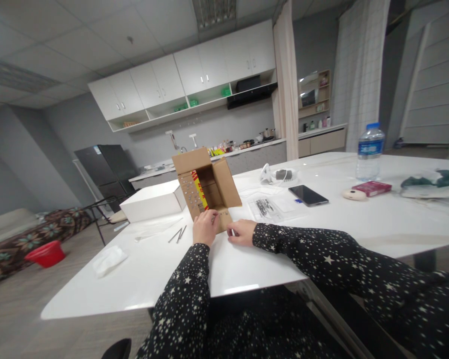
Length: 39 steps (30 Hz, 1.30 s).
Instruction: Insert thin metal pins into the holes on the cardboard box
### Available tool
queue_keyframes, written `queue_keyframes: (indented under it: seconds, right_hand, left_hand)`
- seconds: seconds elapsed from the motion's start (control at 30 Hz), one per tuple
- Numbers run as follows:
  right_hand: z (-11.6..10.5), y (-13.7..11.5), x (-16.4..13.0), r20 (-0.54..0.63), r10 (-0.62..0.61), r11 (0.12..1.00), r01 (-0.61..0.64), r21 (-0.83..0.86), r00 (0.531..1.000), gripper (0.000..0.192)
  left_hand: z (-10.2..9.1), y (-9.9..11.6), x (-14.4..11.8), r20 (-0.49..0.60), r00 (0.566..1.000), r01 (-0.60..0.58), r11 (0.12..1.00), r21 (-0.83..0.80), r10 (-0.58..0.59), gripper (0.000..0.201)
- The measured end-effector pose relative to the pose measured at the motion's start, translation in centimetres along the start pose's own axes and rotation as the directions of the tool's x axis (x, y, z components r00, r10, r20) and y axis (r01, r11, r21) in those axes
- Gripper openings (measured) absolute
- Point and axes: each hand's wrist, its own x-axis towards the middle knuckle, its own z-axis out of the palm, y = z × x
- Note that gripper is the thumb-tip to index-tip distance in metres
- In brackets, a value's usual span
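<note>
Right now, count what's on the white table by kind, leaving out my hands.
Boxes: 3: cardboard box, white box, red box
Water bottle: 1
Phone: 1
Clear plastic bag: 1
White cloth: 1
Total: 7

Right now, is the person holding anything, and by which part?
The left hand grips the open cardboard box at its near bottom flap. The right hand rests beside it on the table; its grip is unclear.
</note>
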Motion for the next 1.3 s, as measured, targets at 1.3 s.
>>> queue_keyframes:
  seconds: [1.3]
  right_hand:
    - [-0.13,0.33,-0.26,-0.025,-0.069,0.996,0.07,0.055,0.997,0.016]
  left_hand:
    - [0.15,-0.01,-0.24,0.172,0.983,0.049,0.995,0.086,-0.063,0.025]
